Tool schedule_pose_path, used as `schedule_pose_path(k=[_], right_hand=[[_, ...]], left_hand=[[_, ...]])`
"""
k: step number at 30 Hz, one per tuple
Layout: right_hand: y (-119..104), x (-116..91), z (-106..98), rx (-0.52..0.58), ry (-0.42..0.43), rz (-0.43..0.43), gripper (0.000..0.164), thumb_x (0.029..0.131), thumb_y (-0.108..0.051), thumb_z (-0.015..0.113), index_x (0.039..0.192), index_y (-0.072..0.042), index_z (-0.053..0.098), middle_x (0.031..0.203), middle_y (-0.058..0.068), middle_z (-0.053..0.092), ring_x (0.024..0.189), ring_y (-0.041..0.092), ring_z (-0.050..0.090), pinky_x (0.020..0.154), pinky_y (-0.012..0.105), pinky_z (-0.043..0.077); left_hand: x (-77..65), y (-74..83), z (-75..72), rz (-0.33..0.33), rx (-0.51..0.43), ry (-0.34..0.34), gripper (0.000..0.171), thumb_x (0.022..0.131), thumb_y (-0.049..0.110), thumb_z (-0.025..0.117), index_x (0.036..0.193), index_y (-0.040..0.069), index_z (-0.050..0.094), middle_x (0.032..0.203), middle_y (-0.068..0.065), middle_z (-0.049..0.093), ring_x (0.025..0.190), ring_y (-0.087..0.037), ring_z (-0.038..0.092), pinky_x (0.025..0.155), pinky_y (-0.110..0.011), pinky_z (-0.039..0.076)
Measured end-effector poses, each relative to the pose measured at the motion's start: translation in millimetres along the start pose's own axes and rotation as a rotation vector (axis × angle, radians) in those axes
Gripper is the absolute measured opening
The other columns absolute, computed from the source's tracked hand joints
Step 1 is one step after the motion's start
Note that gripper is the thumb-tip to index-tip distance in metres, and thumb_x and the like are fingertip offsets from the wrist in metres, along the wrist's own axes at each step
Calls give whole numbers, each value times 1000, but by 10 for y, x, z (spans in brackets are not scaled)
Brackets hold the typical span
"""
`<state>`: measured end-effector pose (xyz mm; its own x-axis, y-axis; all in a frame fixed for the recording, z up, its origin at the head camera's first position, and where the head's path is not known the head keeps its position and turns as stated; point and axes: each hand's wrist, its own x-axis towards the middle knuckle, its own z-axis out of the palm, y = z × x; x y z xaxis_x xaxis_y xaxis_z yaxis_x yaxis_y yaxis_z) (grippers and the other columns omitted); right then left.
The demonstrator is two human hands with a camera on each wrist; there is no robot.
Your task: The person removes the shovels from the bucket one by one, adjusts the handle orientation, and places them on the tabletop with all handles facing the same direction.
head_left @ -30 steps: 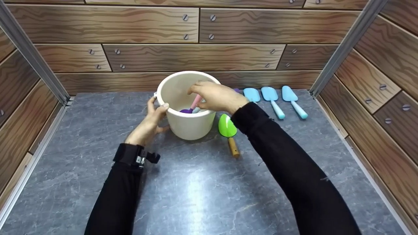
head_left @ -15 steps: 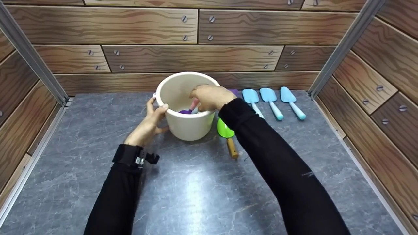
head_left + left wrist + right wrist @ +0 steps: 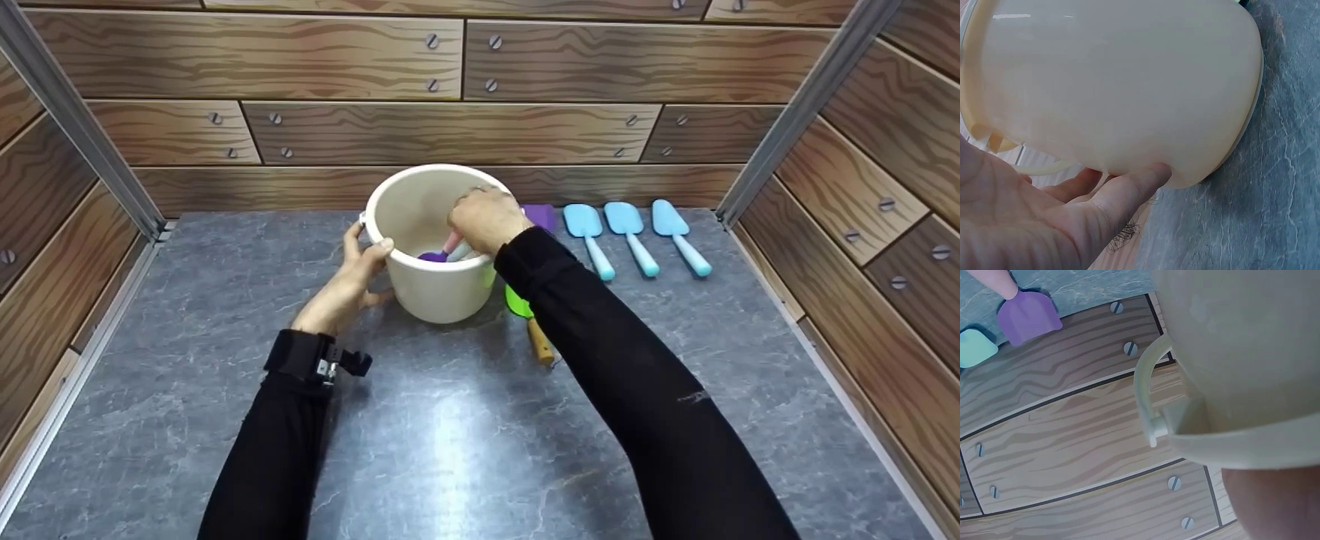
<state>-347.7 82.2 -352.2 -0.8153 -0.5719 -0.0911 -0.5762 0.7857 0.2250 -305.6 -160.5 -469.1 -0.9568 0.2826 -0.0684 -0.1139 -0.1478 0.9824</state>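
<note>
A cream bucket [image 3: 442,292] stands upright near the back wall. My left hand [image 3: 341,281] grips its left side, thumb at the rim; in the left wrist view a finger of this hand [image 3: 1129,188] presses the bucket wall [image 3: 1117,90]. My right hand [image 3: 487,217] reaches down inside the bucket, fingers out of sight, so I cannot tell what they hold. Just under it show the pink handle [image 3: 451,241] and purple end [image 3: 433,256] of a small shovel, beside a pale blue piece [image 3: 459,252]. In the right wrist view the bucket [image 3: 1241,394] hides most of the right hand [image 3: 1280,500].
Three light blue shovels [image 3: 632,229] lie in a row right of the bucket. A purple shovel [image 3: 540,216] lies nearer it. A green trowel with a wooden handle [image 3: 538,341] is partly under my right sleeve. Wood-patterned walls [image 3: 450,127] surround the grey table [image 3: 420,465].
My right hand has sunk deeper into the bucket, its fingers now out of sight, and its sleeve covers more of the green trowel. The left hand and bucket stay in place.
</note>
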Motion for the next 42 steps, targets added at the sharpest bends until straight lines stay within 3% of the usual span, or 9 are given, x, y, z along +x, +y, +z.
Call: schedule_pose_path(k=[5, 10, 16, 18, 20, 23, 27, 33, 42], right_hand=[[-14, -16, 7, -5, 38, 9, 22, 106, -27, 76, 113, -11, 89, 130, 14, 86, 133, 41, 75, 122, 55, 59], [19, -16, 23, 58, 81, -22, 35, 101, -40, 80, 113, -9, 89, 126, 16, 86, 128, 42, 76, 117, 55, 60], [85, 51, 66, 209, 61, -54, 41, 95, -41, 92, 114, -4, 86, 123, 15, 85, 121, 41, 77, 111, 56, 63], [163, 156, 186, 229, 72, -80, 38, 95, -41, 92, 109, -6, 86, 118, 13, 86, 115, 38, 78, 107, 54, 64], [180, 166, 196, 235, 85, -104, 32, 96, -36, 92, 106, -6, 86, 117, 12, 86, 114, 37, 78, 105, 53, 64], [197, 153, 191, 244, 99, -145, 12, 99, -11, 90, 108, -5, 87, 120, 12, 86, 116, 35, 78, 106, 50, 64], [170, 71, 84, 276, 91, -178, 31, 94, 17, 73, 118, 1, 86, 130, 16, 85, 127, 36, 77, 115, 49, 62], [203, 76, 81, 353, 89, -208, 34, 98, 18, 68, 126, 5, 83, 136, 20, 83, 135, 38, 74, 122, 49, 60], [234, 67, 95, 475, 139, -234, 20, 107, 6, 75, 125, 4, 83, 130, 20, 84, 132, 38, 73, 119, 50, 60]], left_hand=[[-6, 5, 9, -6, -7, 1, 105, 109, 45, 61, 184, 31, -11, 194, -31, 13, 186, -42, 12, 142, -82, 27], [-1, 0, 6, -7, -4, 3, 106, 109, 45, 61, 184, 30, -11, 194, -32, 12, 186, -43, 11, 142, -82, 27], [-2, 2, 2, -8, 8, -4, 108, 108, 46, 62, 184, 30, -13, 195, -32, 12, 186, -43, 10, 142, -81, 27], [-4, 5, -2, -10, 10, -5, 108, 109, 46, 61, 184, 30, -14, 195, -32, 12, 186, -43, 10, 143, -81, 27], [1, 3, -5, -11, 12, -6, 107, 109, 46, 61, 184, 30, -14, 195, -32, 12, 186, -42, 10, 143, -82, 26], [4, 1, -7, -11, 19, -9, 107, 110, 48, 60, 184, 29, -15, 195, -32, 13, 186, -41, 10, 142, -83, 25], [9, 2, -6, -11, 28, -10, 107, 110, 49, 59, 183, 28, -15, 194, -32, 14, 186, -41, 10, 141, -85, 24], [16, 3, 2, -14, 26, -7, 106, 110, 47, 58, 184, 28, -16, 194, -33, 13, 186, -42, 9, 141, -85, 23], [15, -7, 1, -5, 6, -12, 104, 111, 45, 57, 184, 29, -14, 196, -30, 12, 187, -41, 7, 142, -85, 22]])
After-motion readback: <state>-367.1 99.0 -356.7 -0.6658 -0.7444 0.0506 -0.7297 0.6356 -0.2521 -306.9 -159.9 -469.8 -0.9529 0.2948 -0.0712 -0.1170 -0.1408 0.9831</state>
